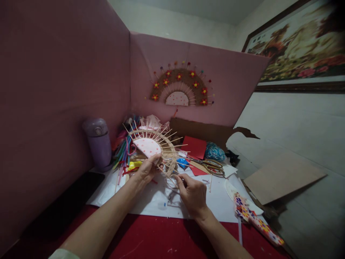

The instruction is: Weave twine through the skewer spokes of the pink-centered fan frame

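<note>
1. a half-round stick fan [157,146] is held raised over the middle of the worktop [161,233], tilted, its thin sticks [161,130] fanning outward through a woven tan band [174,158]; a white half-disc [147,146] with pinkish dots covers its centre.
2. the person's left hand [149,167] grips the fan by the lower part of the half-disc, fingers closed on it.
3. the right hand [193,194] has thumb and forefinger pinched together on a thin strand [175,176] at the band's lower end; the other fingers are curled in.
4. below the hands a white sheet [145,207] lies on the red worktop, stopping short of its near edge.
5. just right of the fan are a blue packet [183,163], scissors [212,167], red paper [193,145] and a ball of blue yarn [215,151].
6. to its left are a yellow packet [134,166] and a bundle of coloured stems [123,156]; a purple flask [98,144] stands upright towards the left edge.
7. a flower-patterned piece [258,221] lies by the right edge.
8. along the far edge, brown cardboard [202,127] leans before a pink panel [229,82], which bears a larger fan [185,77] with red and yellow flowers.
</note>
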Tool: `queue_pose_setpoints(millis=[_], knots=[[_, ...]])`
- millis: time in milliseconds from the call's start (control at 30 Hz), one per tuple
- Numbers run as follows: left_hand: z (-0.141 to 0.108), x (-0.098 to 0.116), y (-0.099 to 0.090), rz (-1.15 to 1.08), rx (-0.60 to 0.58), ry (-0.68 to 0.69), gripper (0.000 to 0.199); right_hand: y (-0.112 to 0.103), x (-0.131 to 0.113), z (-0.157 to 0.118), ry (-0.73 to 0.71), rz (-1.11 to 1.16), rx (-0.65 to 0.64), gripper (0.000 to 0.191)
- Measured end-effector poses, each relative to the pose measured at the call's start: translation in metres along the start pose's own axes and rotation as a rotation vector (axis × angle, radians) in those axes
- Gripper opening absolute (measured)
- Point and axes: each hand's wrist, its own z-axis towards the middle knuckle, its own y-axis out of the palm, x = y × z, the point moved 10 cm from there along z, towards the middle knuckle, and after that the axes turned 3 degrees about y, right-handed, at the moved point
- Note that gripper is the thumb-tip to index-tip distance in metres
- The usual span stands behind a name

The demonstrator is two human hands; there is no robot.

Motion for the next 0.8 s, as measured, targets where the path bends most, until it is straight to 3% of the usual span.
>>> queue_pose_setpoints(millis=[800], knots=[[0.0025,-0.0043,0.0007,0.003,-0.027,-0.012,0.007,0.0031,0.0084,0.0007,0.071,-0.017,-0.024,0.027]])
